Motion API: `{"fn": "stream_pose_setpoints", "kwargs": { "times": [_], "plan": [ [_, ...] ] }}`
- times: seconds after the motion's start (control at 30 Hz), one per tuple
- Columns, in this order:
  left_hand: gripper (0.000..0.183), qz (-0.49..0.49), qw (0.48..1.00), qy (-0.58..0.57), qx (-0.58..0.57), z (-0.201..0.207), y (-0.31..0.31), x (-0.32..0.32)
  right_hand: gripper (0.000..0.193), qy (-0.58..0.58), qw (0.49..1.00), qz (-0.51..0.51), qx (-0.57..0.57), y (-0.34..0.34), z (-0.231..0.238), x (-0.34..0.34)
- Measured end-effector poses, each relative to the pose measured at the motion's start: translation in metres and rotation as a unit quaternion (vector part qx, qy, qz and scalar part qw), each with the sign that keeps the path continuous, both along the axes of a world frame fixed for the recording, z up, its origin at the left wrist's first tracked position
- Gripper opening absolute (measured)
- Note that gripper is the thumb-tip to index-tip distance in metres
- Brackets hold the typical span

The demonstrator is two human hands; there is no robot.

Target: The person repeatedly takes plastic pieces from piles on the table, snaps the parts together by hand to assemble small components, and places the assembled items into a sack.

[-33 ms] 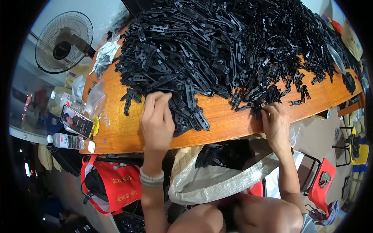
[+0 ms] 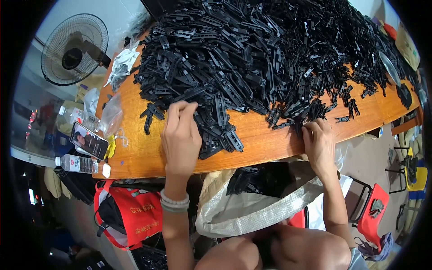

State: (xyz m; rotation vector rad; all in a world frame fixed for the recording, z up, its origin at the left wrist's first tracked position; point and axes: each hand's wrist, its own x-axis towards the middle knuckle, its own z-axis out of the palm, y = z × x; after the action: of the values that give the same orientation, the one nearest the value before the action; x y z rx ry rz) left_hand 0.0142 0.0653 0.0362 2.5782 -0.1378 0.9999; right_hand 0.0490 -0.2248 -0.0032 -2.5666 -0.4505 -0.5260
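Long ribbed black plastic parts (image 2: 231, 90) lie heaped across the wooden table (image 2: 139, 146). My left hand (image 2: 181, 139) is over the near edge of this heap, fingers curled down and closed; its palm side is hidden, so I cannot make out what it holds. Small black plastic clips (image 2: 317, 108) are piled to the right. At their near edge my right hand (image 2: 320, 144) rests on the table, thumb and fingers pinched at a small dark clip, mostly covered. Below the table edge, a white woven sack (image 2: 252, 220) gapes open above my knees, with black parts (image 2: 245, 180) inside.
A phone (image 2: 88, 141) leans beside a water bottle (image 2: 76, 163) and a clear plastic bag (image 2: 111, 114) at the table's left end. Behind them stands a fan (image 2: 72, 51). A red bag (image 2: 141, 216) is below; a red chair (image 2: 374, 216) stands to the right.
My left hand has shifted slightly up and to the left along the heap's edge. My right hand has stayed in place.
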Motion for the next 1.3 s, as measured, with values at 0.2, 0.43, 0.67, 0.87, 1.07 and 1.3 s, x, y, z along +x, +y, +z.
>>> {"fn": "stream_pose_setpoints", "kwargs": {
  "times": [0.2,0.43,0.67,0.87,1.07,1.3],
  "plan": [
    [0.017,0.046,0.998,0.023,0.040,0.006,0.018,0.037,0.013,0.025,0.999,-0.004,-0.034,0.002,0.002,0.002],
    [0.009,0.056,0.992,0.095,0.068,0.019,0.022,0.041,0.015,0.067,0.997,-0.010,-0.045,-0.007,0.004,0.001],
    [0.012,0.103,0.971,0.109,-0.187,0.013,0.019,0.017,0.030,0.094,0.994,-0.051,0.008,-0.013,0.020,-0.006],
    [0.015,-0.046,0.818,0.142,-0.556,0.014,-0.010,-0.002,0.039,0.140,0.981,-0.025,0.129,-0.014,0.029,-0.005],
    [0.008,-0.228,0.693,0.226,-0.646,-0.016,-0.076,-0.038,0.016,0.343,0.761,0.291,0.468,0.009,0.032,-0.037],
    [0.029,-0.262,0.762,0.280,-0.521,-0.023,-0.087,-0.044,0.018,0.213,0.867,0.276,0.357,0.018,0.023,-0.044]
  ]
}}
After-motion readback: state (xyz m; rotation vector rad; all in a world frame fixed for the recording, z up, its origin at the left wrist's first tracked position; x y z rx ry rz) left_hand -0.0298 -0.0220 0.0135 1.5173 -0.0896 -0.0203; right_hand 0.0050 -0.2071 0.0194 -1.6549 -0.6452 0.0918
